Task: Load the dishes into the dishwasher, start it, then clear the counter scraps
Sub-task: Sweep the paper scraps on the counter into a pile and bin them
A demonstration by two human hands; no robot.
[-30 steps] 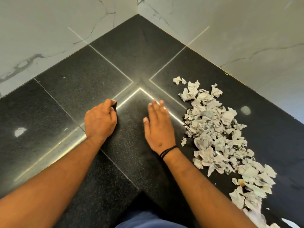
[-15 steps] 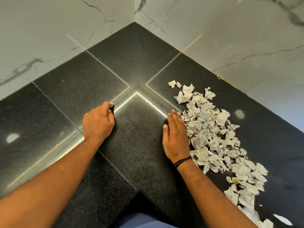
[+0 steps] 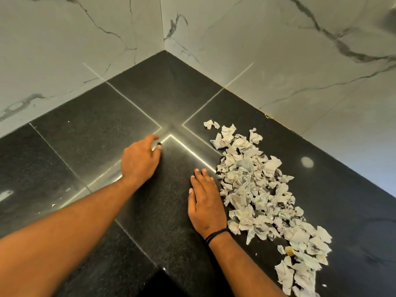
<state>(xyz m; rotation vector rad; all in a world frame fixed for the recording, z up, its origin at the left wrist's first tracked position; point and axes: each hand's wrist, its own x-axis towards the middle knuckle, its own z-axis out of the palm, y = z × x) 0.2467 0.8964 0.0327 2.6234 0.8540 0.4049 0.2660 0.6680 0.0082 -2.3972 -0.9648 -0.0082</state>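
Note:
A long heap of torn, crumpled pale paper scraps (image 3: 255, 189) lies on the black stone counter (image 3: 90, 138), running from near the corner toward the front right. My right hand (image 3: 205, 202) lies flat on the counter, fingers straight, its outer edge against the left side of the heap; a black band circles the wrist. My left hand (image 3: 139, 159) rests on the counter to the left, apart from the scraps, fingers loosely curled with the fingertips by the light seam lines. It holds nothing that I can see.
White marble-look walls (image 3: 278, 61) meet in a corner behind the counter and border it on the left and right. The counter's front edge (image 3: 162, 269) drops away at the bottom centre. A few tiny scraps (image 3: 53, 205) lie at the left.
My right hand has slid right and nearer to me, coming against the heap's left edge. My left hand has loosened its fingers and stayed about where it was.

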